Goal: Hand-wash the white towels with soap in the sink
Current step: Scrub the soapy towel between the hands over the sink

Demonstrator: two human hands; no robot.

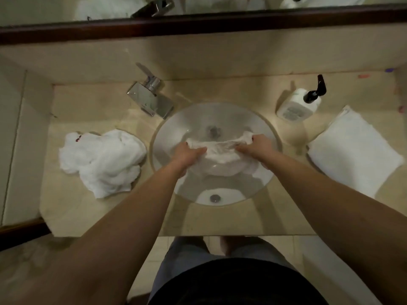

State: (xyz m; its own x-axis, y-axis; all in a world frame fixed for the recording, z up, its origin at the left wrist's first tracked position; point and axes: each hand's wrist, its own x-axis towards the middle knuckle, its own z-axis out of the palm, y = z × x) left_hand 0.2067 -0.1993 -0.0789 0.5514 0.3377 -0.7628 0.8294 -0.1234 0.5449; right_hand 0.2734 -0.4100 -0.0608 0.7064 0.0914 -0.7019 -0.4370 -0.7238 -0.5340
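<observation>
Towel-washing shot, seen from over the person's head looking straight down. Nearest the camera there's a dark shirt and grey-blue shorts, with pale floor tile [317, 256] showing either side and a foot just visible under the counter edge. Both bare forearms reach forward over the beige stone countertop [72, 208], which looks marble-ish and a bit glossy.

Set into it is a round white sink [269, 172] with an overflow hole [215, 197] on the near wall and the drain [213, 130] further in. Inside the basin sits the wet towel [222, 155], bunched up and stretched between the hands. The left hand [187, 154] has its fingers curled around the towel's left end, and the right hand [256, 145] grips the right end the same way, so the cloth is pulled into a band across the bowl.

On the counter left of the sink lies a crumpled white towel [101, 161] in a heap. On the right, a folded white towel [354, 150] lies flat near the edge.

Further back, a chrome faucet [149, 97] sits at the far left of the basin, and a white soap bottle [296, 106] with a black pump stands at the far right. Beyond that is a beige backsplash, then a dark wooden mirror frame [198, 27] with the faucet and towels reflected above.
</observation>
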